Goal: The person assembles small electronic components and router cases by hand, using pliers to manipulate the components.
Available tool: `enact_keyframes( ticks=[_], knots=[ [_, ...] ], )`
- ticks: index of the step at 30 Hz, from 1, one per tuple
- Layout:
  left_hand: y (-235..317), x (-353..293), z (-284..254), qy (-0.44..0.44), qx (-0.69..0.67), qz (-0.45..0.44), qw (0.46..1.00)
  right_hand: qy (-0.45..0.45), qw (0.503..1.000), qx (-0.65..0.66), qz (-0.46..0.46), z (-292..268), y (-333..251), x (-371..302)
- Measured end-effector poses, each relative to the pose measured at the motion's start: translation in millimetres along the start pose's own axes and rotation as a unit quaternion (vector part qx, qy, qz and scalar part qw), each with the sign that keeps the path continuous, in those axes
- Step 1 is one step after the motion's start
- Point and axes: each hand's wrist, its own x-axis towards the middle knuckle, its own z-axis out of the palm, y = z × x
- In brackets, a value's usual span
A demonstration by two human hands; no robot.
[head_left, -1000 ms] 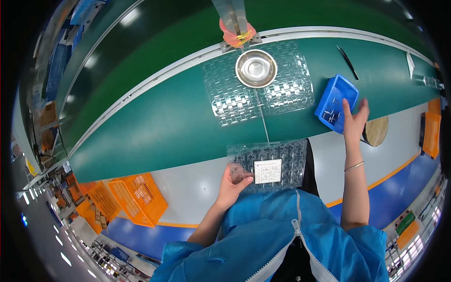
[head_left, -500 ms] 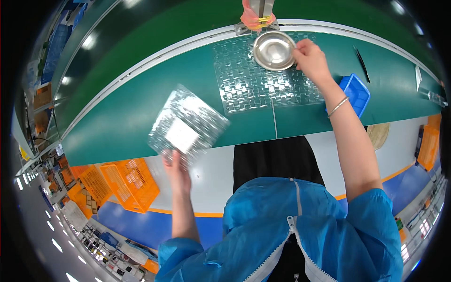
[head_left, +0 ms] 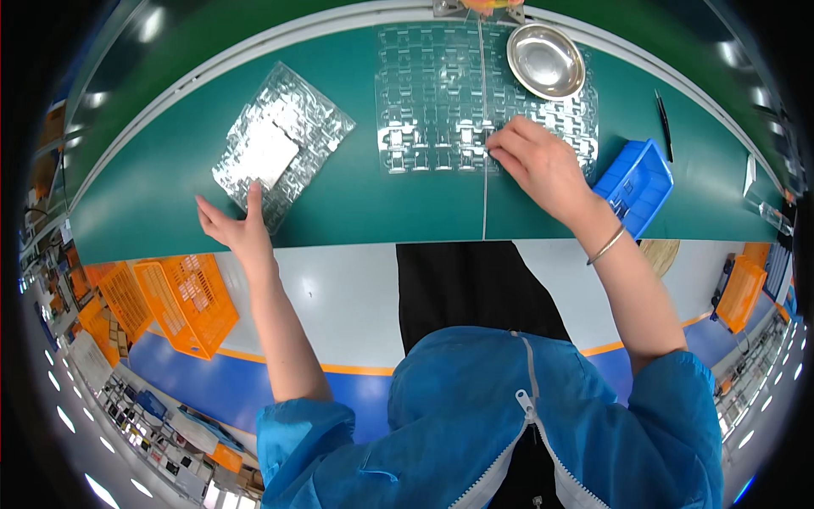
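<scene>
At the left, a clear moulded plastic tray point(head_left: 318, 127) lies aslant on the green table, with a white paper point(head_left: 264, 154) on it. My left hand point(head_left: 237, 229) is at its near corner, fingers spread, one fingertip at the tray's edge; the hand is open. A second clear plastic tray point(head_left: 424, 93) lies flat in the middle, its pockets showing. Above its near part my right hand point(head_left: 543, 165) has thumb and fingers pinched together. Whatever is between those fingertips is too small to make out. On that tray's far right part rests a round metal bowl point(head_left: 546, 61).
Beside my right wrist stands a blue plastic bin point(head_left: 644, 182) with small pieces inside. Black tweezers or a pen point(head_left: 664, 125) lie farther right. A clamp-like metal stand point(head_left: 458, 7) sits at the table's far edge. Orange crates point(head_left: 191, 301) stand on the floor at left.
My left hand has put the tray with the white paper down on the table and loosened its fingers. My right hand has let go of the bowl and moved nearer, over the middle tray.
</scene>
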Motion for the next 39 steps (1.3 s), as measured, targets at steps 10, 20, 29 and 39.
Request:
enact_keyframes(
  ticks=[10,20,29,39],
  knots=[
    [95.8,-103.4,38.0,-0.147,-0.025,0.271,0.951,-0.111,0.993,-0.009,0.025,-5.8,10.4,22.4],
    [149.1,-132.6,69.2,-0.225,-0.192,0.382,0.876,-0.083,0.974,0.200,0.062,-55.9,-27.1,8.2],
    [169.4,-154.1,44.0,-0.297,-0.391,0.091,0.867,0.056,0.872,0.455,0.171,-67.8,-55.8,-18.1],
    [179.1,-143.8,23.6,-0.255,-0.337,0.232,0.876,0.059,0.863,0.489,0.114,-74.2,-59.1,-17.0]
  ],
)
